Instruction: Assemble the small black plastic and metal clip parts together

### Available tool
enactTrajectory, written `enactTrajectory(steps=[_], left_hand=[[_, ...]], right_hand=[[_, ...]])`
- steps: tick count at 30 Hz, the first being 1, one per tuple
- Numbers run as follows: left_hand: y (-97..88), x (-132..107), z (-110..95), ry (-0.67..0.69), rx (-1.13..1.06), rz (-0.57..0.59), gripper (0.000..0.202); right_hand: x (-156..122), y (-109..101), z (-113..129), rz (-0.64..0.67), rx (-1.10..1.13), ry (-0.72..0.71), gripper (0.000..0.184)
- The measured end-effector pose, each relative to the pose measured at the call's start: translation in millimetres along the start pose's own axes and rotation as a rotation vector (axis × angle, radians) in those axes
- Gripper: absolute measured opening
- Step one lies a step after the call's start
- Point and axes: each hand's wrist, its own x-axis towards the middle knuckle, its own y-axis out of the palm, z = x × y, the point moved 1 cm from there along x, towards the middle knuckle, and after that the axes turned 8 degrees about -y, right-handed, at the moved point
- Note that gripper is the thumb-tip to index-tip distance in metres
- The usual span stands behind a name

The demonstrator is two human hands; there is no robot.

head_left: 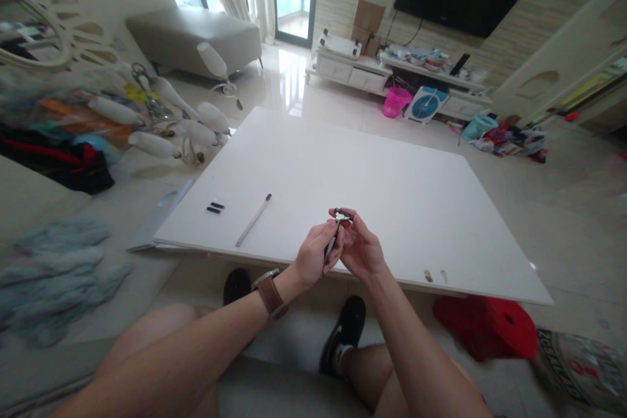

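My left hand (312, 253) is closed around the dark handle of what looks like a razor (343, 215), tilted up over the front of the white board (392, 196). My right hand (365, 253) pinches the razor's black head between thumb and fingers; some fingertips are hidden behind it. To the left on the board lie small black pieces in a clear pack (215, 207). Beside them is a thin pale stick (253, 221) with a black tip. A small yellowish piece (428, 275) and a clear piece (443, 276) lie near the front right edge.
A lamp with several white shades (210, 117) stands close to the board's left edge. Grey fluffy cloth (59, 281) lies on the left floor. Under the right front edge is a red stool (494, 326), beside a printed bag (582, 366). Farther back stands a pink basket (396, 102).
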Motion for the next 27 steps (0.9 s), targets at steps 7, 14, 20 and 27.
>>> enactTrajectory(steps=[7, 14, 20, 27], left_hand=[[-3.8, 1.0, 0.5, 0.028, 0.060, 0.008, 0.046], [-4.6, 2.6, 2.2, 0.046, 0.062, 0.036, 0.044], [-5.5, 1.7, 1.7, 0.046, 0.083, 0.046, 0.044], [-7.7, 2.3, 1.8, 0.041, 0.080, 0.043, 0.044]], right_hand=[[1.8, -5.3, -1.2, 0.037, -0.065, -0.034, 0.018], [2.6, -9.1, -2.4, 0.068, -0.164, -0.095, 0.021], [1.7, -10.1, -2.7, 0.047, -0.181, -0.102, 0.024], [2.1, -9.0, -1.7, 0.042, -0.149, -0.091, 0.023]])
